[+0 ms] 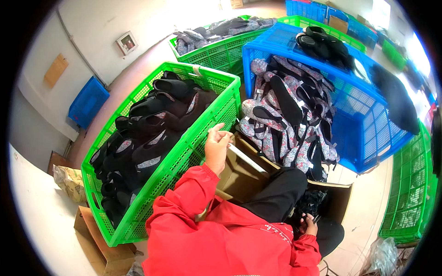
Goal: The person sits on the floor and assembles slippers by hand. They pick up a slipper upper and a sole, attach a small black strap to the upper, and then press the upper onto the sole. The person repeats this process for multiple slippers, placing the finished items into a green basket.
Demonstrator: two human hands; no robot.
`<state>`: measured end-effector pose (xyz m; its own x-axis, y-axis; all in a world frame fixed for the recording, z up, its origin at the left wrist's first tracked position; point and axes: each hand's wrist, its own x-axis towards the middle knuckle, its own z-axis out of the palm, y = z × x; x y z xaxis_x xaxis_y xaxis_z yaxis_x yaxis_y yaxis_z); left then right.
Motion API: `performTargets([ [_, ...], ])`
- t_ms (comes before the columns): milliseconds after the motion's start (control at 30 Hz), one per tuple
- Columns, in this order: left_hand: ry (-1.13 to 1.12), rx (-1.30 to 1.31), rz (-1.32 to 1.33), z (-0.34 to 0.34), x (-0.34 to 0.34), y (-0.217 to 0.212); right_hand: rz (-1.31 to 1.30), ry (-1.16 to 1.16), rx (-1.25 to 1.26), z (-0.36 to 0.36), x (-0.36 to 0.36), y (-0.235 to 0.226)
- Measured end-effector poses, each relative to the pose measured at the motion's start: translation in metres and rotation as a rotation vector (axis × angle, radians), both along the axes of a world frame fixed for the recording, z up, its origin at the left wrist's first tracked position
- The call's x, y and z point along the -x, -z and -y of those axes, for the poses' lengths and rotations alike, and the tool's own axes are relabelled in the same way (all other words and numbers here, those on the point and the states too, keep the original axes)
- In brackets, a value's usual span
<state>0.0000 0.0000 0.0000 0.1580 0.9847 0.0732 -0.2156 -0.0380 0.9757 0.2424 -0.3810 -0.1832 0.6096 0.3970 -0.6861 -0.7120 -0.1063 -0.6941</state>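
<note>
Pinching the upper end of a long flat white strip [249,159] between thumb and fingers, the left hand [217,149] is beside a green plastic mesh crate [182,158] of black fabric pieces [161,110]. The strip slants over an open brown cardboard box [237,182]. The right hand [309,225], its fingers curled, is near a tangled black bundle [314,201] (what it grips, if anything, I cannot tell). Floral-patterned fabric pieces [287,108] spill from a blue plastic crate [345,142].

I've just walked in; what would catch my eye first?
Probably the large blue crate right of centre, with floral-patterned pieces heaped at its mouth. To its left, a long green crate holds black shoe-like pieces. Near the middle, the left hand grips a white strip in its fingers.
</note>
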Motion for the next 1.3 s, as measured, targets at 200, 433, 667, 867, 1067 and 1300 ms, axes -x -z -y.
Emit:
performTargets([
  [200,0.385,-0.213,-0.599,-0.027,-0.026,0.068,-0.011,-0.015,0.051,-0.011,0.011,0.001],
  [433,0.28,-0.818,-1.079,-0.069,-0.102,0.105,-0.043,0.007,0.038,-0.01,0.012,0.005],
  [667,0.284,-0.788,-1.417,-0.143,-0.149,0.123,-0.056,-0.028,0.028,-0.013,0.011,0.008],
  [867,0.21,-1.098,-1.341,-0.141,-0.163,0.109,-0.042,-0.061,0.057,-0.017,0.012,0.001],
  [1067,0.433,-1.192,-0.881,-0.045,-0.155,0.03,0.023,-0.051,-0.088,-0.017,0.014,0.002],
  [1300,0.909,-1.197,-0.767,0.102,-0.072,-0.024,0.073,-0.099,-0.432,-0.021,0.041,-0.054],
])
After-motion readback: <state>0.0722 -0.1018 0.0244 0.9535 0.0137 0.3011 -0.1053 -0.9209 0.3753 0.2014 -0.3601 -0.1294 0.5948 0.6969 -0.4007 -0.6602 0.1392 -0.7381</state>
